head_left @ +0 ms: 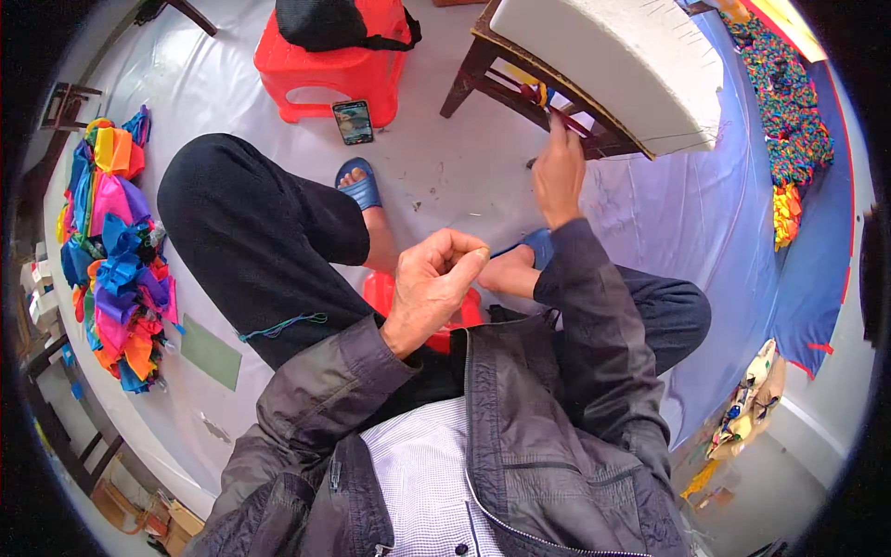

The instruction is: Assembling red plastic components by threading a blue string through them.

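Observation:
My left hand [433, 290] is raised over my lap, thumb and forefinger pinched together; whatever they hold is too small to make out. My right hand [560, 174] reaches forward to the side of a dark wooden stool [483, 56]. Its fingers are pressed together at the stool's rail, by a small multicoloured bundle [538, 93]; what is between the fingertips cannot be seen. A white foam block [613, 65] with thin pins or needles standing along its edge lies on the stool. Blue-green thread [283, 327] lies across my left thigh.
A red plastic stool [320, 70] carries a black bag [320, 23], and a phone [353, 122] leans against it. Bright fabric pieces [121, 251] are heaped at left beside a green-grey card [211, 353]. Multicoloured material [784, 102] lies far right on blue cloth [821, 288].

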